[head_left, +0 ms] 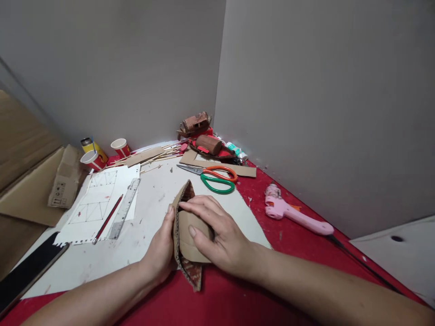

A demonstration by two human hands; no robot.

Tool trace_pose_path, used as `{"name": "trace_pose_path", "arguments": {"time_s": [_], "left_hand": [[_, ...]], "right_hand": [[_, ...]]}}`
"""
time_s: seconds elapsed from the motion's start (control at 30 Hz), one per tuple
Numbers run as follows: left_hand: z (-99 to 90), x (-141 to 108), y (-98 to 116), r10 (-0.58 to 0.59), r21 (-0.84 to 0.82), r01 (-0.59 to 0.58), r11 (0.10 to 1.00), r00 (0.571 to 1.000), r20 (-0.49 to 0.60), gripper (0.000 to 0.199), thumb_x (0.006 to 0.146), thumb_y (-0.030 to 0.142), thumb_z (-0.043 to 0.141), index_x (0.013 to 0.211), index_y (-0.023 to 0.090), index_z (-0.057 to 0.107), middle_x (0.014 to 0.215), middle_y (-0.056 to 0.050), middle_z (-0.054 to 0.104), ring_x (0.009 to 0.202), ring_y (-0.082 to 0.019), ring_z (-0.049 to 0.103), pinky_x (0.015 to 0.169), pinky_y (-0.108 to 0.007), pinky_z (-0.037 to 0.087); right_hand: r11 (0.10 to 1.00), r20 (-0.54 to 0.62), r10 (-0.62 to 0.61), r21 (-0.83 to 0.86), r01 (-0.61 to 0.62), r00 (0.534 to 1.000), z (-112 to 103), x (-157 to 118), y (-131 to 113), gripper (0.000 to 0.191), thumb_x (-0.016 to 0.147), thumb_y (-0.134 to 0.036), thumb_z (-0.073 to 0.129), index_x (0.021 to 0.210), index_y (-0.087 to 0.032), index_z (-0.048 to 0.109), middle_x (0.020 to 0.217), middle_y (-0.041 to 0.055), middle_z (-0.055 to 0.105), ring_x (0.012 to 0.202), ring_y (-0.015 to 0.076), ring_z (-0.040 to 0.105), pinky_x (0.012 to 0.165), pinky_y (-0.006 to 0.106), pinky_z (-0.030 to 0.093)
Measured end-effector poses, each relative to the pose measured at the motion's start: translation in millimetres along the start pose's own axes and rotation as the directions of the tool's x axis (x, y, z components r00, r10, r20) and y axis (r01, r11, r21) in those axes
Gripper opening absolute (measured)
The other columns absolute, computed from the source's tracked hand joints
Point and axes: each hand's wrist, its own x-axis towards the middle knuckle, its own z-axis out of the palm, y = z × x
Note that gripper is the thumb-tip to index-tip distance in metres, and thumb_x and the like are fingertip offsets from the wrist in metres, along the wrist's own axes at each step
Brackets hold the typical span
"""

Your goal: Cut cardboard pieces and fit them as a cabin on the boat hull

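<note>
Between my two hands, near the front of the table, is a cardboard model [193, 237] made of a boat-shaped base and a curved piece. Its corrugated edge faces up, and the inside of the base looks reddish-brown. My left hand [162, 244] grips the base from the left, thumb along its outer wall. My right hand [219, 237] lies over the curved piece, fingertips reaching to the base's edge. Part of the curved piece is hidden under the right hand. Beyond the model lie scissors [217, 175] with orange and green handles.
A pink glue gun [295, 215] with a black cord lies right. At left are a drawing sheet [91, 190], ruler [125, 208], pencil [107, 219], paper cups [120, 147] and cardboard boxes [34, 190]. Sticks [163, 154] and brown models [207, 144] lie at the back by the walls.
</note>
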Motion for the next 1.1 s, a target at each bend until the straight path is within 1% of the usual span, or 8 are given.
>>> {"name": "trace_pose_path", "arguments": {"time_s": [0.1,0.2,0.37,0.47,0.57,0.83,0.97,1.1], "left_hand": [[4.0,0.1,5.3,-0.082,-0.089,0.077,0.993,0.995,-0.055,0.057,0.091,0.059,0.053,0.130,0.019,0.061,0.113,-0.010,0.074,0.115,-0.030,0.064,0.100,-0.041,0.047],[5.1,1.1,11.9,-0.181,-0.159,0.180,0.971,0.983,0.007,0.054,0.091,0.058,0.053,0.123,0.017,0.065,0.100,-0.009,0.077,0.097,-0.027,0.071,0.090,-0.037,0.053],[-4.8,6.7,26.3,-0.314,-0.149,0.342,0.928,0.932,0.182,0.060,0.091,0.064,0.044,0.098,0.012,0.073,0.079,-0.009,0.076,0.066,-0.021,0.070,0.065,-0.031,0.055],[-12.7,11.5,36.1,-0.288,-0.100,0.326,0.940,0.915,0.281,0.063,0.094,0.064,0.035,0.099,0.014,0.074,0.083,-0.008,0.076,0.065,-0.020,0.070,0.061,-0.031,0.054],[-20.2,18.3,41.6,-0.288,-0.051,0.316,0.948,0.911,0.295,0.062,0.096,0.059,0.032,0.101,0.015,0.074,0.079,-0.006,0.074,0.060,-0.018,0.068,0.056,-0.030,0.051],[-31.1,28.3,40.5,-0.337,0.042,0.340,0.940,0.895,0.292,0.037,0.076,0.047,0.070,0.101,0.021,0.075,0.077,-0.005,0.074,0.054,-0.016,0.066,0.049,-0.027,0.052],[-30.9,24.9,39.5,-0.334,0.016,0.344,0.939,0.897,0.289,0.036,0.085,0.047,0.060,0.100,0.018,0.075,0.079,-0.007,0.074,0.056,-0.017,0.067,0.050,-0.027,0.052],[-32.2,22.5,35.6,-0.294,-0.055,0.321,0.946,0.915,0.276,0.054,0.093,0.057,0.041,0.107,0.016,0.072,0.086,-0.009,0.075,0.063,-0.019,0.070,0.056,-0.029,0.053]], "right_hand": [[0.999,0.018,0.024,0.031,-0.025,1.000,-2.8,0.7,-0.4,0.044,0.095,-0.029,0.053,0.138,-0.020,0.051,0.129,0.0140,0.058,0.123,0.0259,0.052,0.106,0.045,0.044],[0.996,0.033,0.031,0.085,-0.034,0.999,-12.0,1.1,-2.2,0.058,0.097,-0.048,0.050,0.147,-0.021,0.041,0.144,0.0147,0.050,0.136,0.0277,0.043,0.114,0.047,0.037],[0.972,-0.161,0.174,0.185,-0.143,0.972,-30.7,3.7,0.3,0.052,0.099,-0.053,0.045,0.143,-0.026,0.047,0.143,0.0107,0.055,0.133,0.0272,0.049,0.112,0.047,0.039],[0.940,-0.223,0.287,0.252,-0.229,0.932,-35.2,6.9,6.7,0.044,0.099,-0.050,0.047,0.134,-0.025,0.056,0.133,0.0093,0.063,0.124,0.0257,0.057,0.107,0.046,0.044],[0.923,-0.211,0.336,0.267,-0.276,0.918,-34.0,9.6,12.0,0.039,0.099,-0.046,0.048,0.127,-0.023,0.061,0.128,0.0092,0.066,0.120,0.0245,0.060,0.105,0.045,0.046],[0.948,-0.124,0.274,0.201,-0.246,0.954,-28.3,8.8,12.9,0.028,0.098,-0.035,0.049,0.115,-0.019,0.064,0.114,0.0089,0.071,0.109,0.0220,0.065,0.097,0.042,0.050],[0.948,-0.130,0.279,0.196,-0.251,0.951,-26.9,6.9,14.0,0.028,0.099,-0.035,0.048,0.116,-0.019,0.064,0.115,0.0087,0.070,0.109,0.0217,0.065,0.097,0.040,0.050],[0.933,-0.101,0.318,0.210,-0.292,0.943,-23.4,4.2,16.1,0.028,0.099,-0.035,0.048,0.115,-0.018,0.064,0.115,0.0089,0.070,0.109,0.0215,0.065,0.097,0.040,0.050]]}}
